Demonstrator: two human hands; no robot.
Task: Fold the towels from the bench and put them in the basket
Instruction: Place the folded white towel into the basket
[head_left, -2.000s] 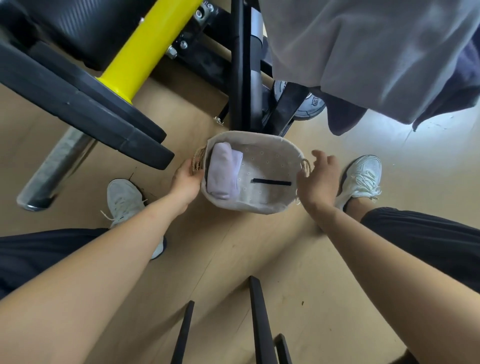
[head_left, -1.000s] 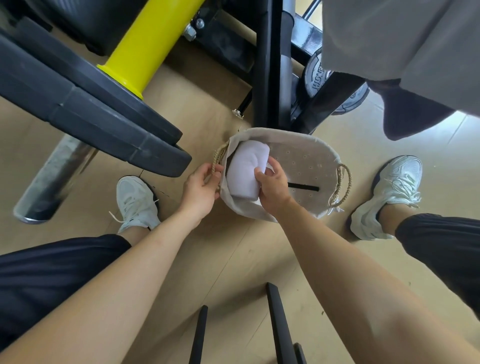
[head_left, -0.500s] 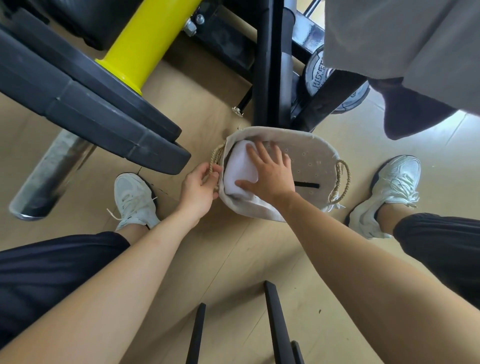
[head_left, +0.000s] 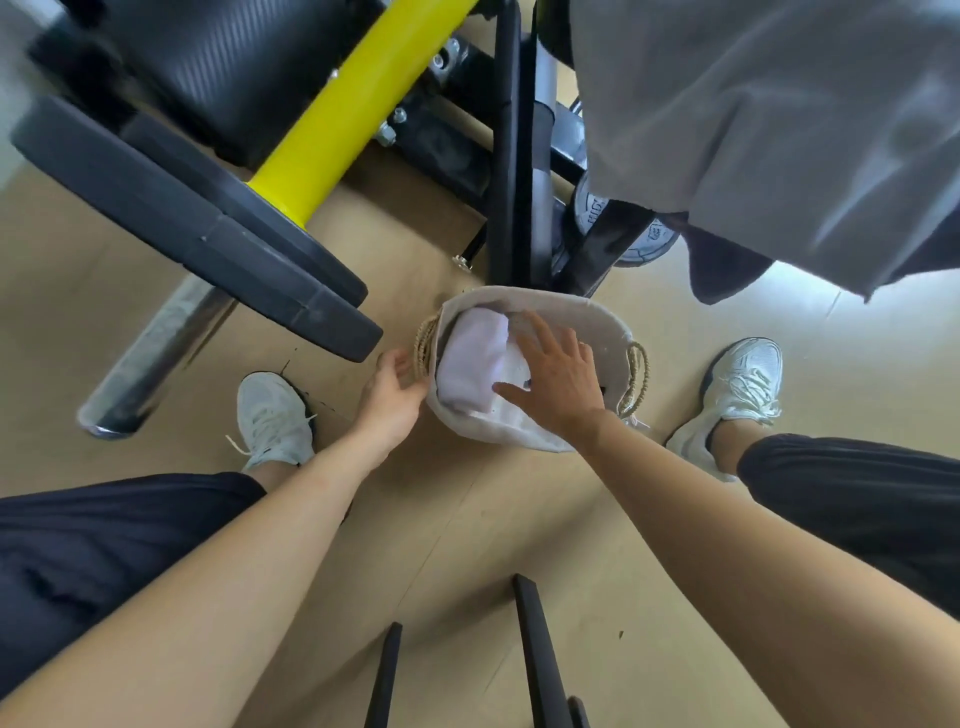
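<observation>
A small cloth-lined basket (head_left: 597, 317) with rope handles stands on the floor between my feet. A folded pale lilac towel (head_left: 475, 358) lies inside it, at its left end. My right hand (head_left: 558, 379) is over the basket with fingers spread and straight, beside and partly over the towel. My left hand (head_left: 392, 395) is at the basket's left side by the rope handle (head_left: 426, 345), fingers relaxed. A grey towel (head_left: 769, 124) and a dark one (head_left: 722, 270) hang from the bench at the upper right.
Black weight plates (head_left: 208, 228) on a yellow bar sleeve (head_left: 332, 124) jut in from the upper left, close to the basket. A black machine post (head_left: 511, 156) stands just behind it. My white shoes (head_left: 272, 415) (head_left: 737, 395) flank the basket. Black bars (head_left: 535, 654) rise at the bottom.
My right hand has lifted off the towel and drawn back to the right, fingers spread. My left hand has loosened at the rope handle. The towel stays in the basket.
</observation>
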